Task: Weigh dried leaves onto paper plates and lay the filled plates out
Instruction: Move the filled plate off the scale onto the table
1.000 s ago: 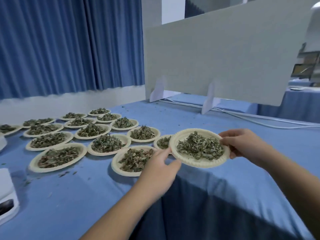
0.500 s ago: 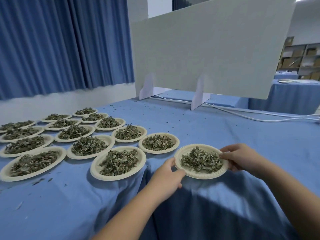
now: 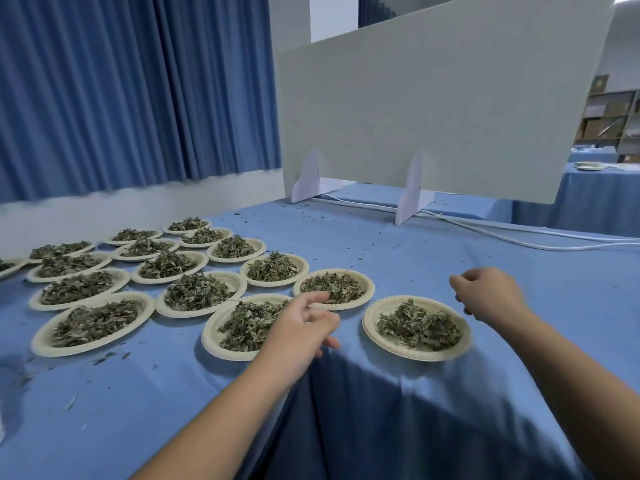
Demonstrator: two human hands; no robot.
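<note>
The round cream paper plate with a fluted rim [image 3: 417, 327] lies flat on the blue cloth-covered table [image 3: 450, 258], open side up. Being round, it has no long axis. Its heap of dried green leaves [image 3: 419, 328] spreads a little wider from 9 to 3 o'clock than from 12 to 6.

I count fifteen such filled plates wholly in view, and one more is cut by the left edge of the picture. The others stand in close rows [image 3: 201, 292] from 9 to 11 o'clock of this plate.

The plate is between the two hands, and neither touches it. The left hand [image 3: 301, 330] is at its 9 o'clock, with relaxed, slightly spread fingers, holding nothing, over the rim of the neighbour plate [image 3: 221, 336]. The right hand [image 3: 488, 294] is at its 1 o'clock, a little blurred, with loosely curled fingers and nothing in it.

At 12 o'clock a pale standing board [image 3: 433, 116] rises, with one white cable [image 3: 519, 239] before it.
</note>
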